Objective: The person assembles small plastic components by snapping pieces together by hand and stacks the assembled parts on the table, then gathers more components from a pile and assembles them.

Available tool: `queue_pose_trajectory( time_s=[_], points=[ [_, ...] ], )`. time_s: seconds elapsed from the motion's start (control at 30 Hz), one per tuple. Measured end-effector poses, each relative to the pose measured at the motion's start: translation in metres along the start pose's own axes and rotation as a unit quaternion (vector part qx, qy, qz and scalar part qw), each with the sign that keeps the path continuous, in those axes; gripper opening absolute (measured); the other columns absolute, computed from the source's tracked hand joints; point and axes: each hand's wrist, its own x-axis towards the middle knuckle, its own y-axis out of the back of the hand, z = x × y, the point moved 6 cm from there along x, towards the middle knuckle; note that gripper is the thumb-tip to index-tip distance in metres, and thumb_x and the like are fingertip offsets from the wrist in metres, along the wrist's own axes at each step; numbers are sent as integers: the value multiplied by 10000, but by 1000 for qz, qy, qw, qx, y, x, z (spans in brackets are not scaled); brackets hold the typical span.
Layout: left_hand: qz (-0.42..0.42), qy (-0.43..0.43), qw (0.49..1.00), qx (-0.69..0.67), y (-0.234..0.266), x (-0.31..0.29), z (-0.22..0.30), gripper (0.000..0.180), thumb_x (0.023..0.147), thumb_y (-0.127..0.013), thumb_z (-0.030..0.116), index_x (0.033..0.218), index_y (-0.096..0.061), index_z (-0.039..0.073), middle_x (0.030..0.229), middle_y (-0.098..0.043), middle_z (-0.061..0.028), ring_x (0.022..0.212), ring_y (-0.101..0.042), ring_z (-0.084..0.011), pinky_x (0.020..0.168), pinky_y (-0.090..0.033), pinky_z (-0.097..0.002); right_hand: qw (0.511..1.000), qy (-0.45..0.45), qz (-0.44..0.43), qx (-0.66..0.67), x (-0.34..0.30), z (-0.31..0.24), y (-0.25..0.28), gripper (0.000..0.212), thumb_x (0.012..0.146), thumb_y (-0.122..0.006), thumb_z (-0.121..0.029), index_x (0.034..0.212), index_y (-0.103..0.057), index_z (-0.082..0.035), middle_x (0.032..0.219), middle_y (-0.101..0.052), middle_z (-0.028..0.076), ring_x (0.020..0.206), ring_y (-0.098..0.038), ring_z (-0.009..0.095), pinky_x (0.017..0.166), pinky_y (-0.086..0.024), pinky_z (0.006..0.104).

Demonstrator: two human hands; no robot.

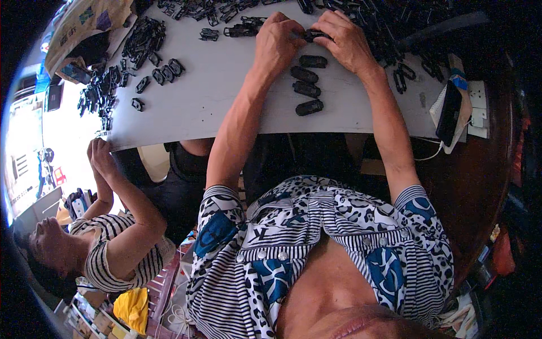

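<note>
Both hands meet over the far middle of a light grey table (186, 101). Fingers of my left hand (276, 44) are bent and pinched at the left end of a small black plastic part (310, 36). My right hand (345, 45) grips its right end between thumb and fingers. The fingers partly cover this part, so its exact shape is hidden. Just nearer to me lies a column of several black oval plastic pieces (306, 88). To the left of my left hand, more black parts (243, 29) lie in a short row.
Heaps of black parts (144, 42) cover the far and left table. Others (403, 73) lie beyond my right forearm. A black phone-like device (449, 113) and a white power strip (479, 107) sit at the right edge. A co-worker's hands (101, 158) are at the left edge.
</note>
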Motion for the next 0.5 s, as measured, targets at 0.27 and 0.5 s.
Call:
queue_pose_trajectory(
  time_s=[0.27, 0.5],
  points=[
    [7, -21, 1000, 13, 0, 1, 2, 253, 640, -764, 84, 889, -720, 73, 943, -640, -108, 863, -635, -285, 760, -511, -362, 999, 8, -5, 38, -1, 3, 1, 278, 782, -682, -155, 1025, -628, -31, 968, -583, 86, 982, -548, 280, 864, -456, 375],
    [-9, 4, 1000, 2, -1, -1, 0, 238, 650, -751, 102, 882, -718, 60, 937, -615, -127, 914, -597, -309, 811, -482, -381, 997, -26, 40, 54, 0, 6, 8, 292, 753, -705, -111, 1024, -631, -29, 955, -589, 80, 958, -559, 273, 837, -466, 369]
  ],
)
